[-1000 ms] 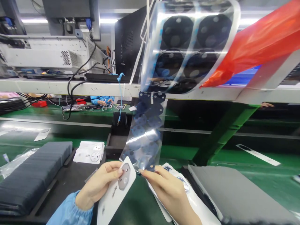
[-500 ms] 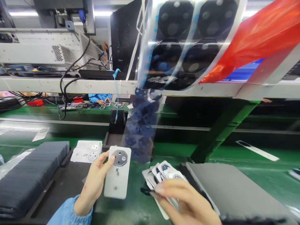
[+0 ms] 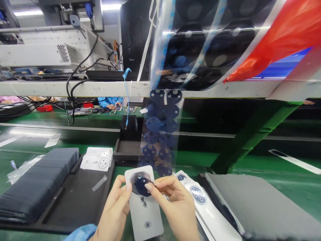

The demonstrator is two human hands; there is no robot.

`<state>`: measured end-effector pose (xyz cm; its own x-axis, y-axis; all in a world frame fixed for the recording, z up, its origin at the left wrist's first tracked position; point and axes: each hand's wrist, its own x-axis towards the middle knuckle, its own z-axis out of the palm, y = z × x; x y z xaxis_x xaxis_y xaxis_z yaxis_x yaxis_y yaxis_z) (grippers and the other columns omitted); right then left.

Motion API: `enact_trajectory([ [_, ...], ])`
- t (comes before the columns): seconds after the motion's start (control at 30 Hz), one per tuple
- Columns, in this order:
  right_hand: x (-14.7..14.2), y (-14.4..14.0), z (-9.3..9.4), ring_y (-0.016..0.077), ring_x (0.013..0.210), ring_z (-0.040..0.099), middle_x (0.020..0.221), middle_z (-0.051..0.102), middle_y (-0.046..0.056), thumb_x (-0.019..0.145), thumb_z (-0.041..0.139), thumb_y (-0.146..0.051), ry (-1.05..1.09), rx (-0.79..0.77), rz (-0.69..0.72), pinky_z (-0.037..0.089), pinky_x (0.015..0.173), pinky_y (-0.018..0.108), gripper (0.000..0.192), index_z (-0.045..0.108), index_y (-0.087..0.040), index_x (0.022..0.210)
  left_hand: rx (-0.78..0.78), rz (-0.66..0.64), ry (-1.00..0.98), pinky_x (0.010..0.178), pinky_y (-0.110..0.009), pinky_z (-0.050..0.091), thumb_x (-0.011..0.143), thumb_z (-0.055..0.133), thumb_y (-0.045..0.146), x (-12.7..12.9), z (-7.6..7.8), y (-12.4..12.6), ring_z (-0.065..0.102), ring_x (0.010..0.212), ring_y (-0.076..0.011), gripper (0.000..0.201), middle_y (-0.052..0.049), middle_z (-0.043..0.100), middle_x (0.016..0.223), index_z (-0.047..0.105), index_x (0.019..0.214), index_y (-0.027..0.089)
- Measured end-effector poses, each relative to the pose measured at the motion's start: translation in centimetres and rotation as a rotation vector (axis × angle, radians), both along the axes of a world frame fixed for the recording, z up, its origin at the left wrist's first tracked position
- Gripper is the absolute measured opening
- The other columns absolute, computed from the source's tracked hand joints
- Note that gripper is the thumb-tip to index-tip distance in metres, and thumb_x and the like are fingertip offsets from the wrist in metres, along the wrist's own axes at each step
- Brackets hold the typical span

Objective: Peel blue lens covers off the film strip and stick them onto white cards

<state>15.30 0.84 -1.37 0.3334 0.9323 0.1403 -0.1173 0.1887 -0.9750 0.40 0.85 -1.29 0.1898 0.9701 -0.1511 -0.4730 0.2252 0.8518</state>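
My left hand (image 3: 115, 209) holds a white rectangular cover (image 3: 145, 209) upright by its left edge, thumb near the round camera recess at its top. With thumb and fingers, my right hand (image 3: 175, 204) presses a dark blue round sticker (image 3: 141, 185) onto that recess. A clear film strip (image 3: 160, 134) carrying several more blue stickers hangs down just behind the cover. Right of my hands lies a fanned stack of white covers (image 3: 200, 201) with blue stickers on them.
A black tray (image 3: 62, 201) at the left holds a row of dark grey pads (image 3: 37, 184) and two white covers (image 3: 98, 160). A grey foam sheet (image 3: 263, 204) lies at the right. A small black box (image 3: 127, 147) stands behind. A white shelf rail (image 3: 75, 88) crosses overhead.
My right hand came up from the stack of covers with a blue sticker and now presses it on the cover. My left hand lowered the cover and brought it to the centre.
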Motion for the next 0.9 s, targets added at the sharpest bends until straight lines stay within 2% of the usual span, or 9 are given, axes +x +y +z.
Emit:
enact_trajectory([
  [0.13,0.1,0.1,0.0,0.0173,0.067,0.073,0.075,0.071,0.000,0.065,0.091,-0.036,0.032,0.021,0.030,0.061,0.062,0.025,0.031,0.063,-0.022,0.068,-0.003,0.021,-0.013,0.083,-0.034,0.055,0.085,0.079,0.045,0.2,0.0,-0.1,0.077,0.093,-0.0269,0.030,-0.004,0.082,0.099,0.063,0.098,0.023],
  [0.33,-0.7,-0.5,-0.2,0.0133,0.071,0.072,0.083,0.073,-0.004,0.067,0.090,-0.033,0.132,-0.068,0.067,0.057,0.066,0.020,0.037,0.058,-0.026,0.082,-0.016,0.011,-0.057,0.083,-0.035,0.056,0.083,0.082,0.039,0.6,-0.1,-0.1,0.077,0.095,-0.0288,0.031,-0.006,0.083,0.098,0.062,0.100,0.023],
  [0.5,-0.4,-0.2,-0.5,0.0138,0.070,0.070,0.077,0.071,-0.003,0.068,0.091,-0.036,0.087,-0.044,0.067,0.057,0.063,0.021,0.040,0.055,-0.025,0.082,0.004,-0.015,-0.111,0.086,-0.035,0.055,0.087,0.079,0.032,0.7,-0.2,-0.2,0.078,0.094,-0.0268,0.026,-0.006,0.084,0.099,0.061,0.104,0.023],
  [0.7,-0.9,-0.4,-0.2,0.0125,0.064,0.067,0.071,0.068,-0.005,0.064,0.094,-0.037,0.174,-0.062,0.002,0.055,0.061,0.021,0.045,0.053,-0.025,0.078,0.013,-0.035,-0.109,0.080,-0.033,0.056,0.087,0.079,0.036,0.7,-0.2,-0.5,0.078,0.091,-0.0260,0.026,-0.007,0.083,0.097,0.064,0.103,0.022],
  [0.9,-1.2,-0.6,-0.1,0.0120,0.067,0.067,0.068,0.067,-0.007,0.065,0.093,-0.036,0.170,-0.043,-0.034,0.055,0.064,0.020,0.046,0.050,-0.025,0.075,-0.006,-0.028,-0.136,0.079,-0.031,0.056,0.087,0.080,0.035,0.9,-0.1,-0.8,0.078,0.090,-0.0247,0.026,-0.006,0.084,0.097,0.063,0.102,0.023],
])
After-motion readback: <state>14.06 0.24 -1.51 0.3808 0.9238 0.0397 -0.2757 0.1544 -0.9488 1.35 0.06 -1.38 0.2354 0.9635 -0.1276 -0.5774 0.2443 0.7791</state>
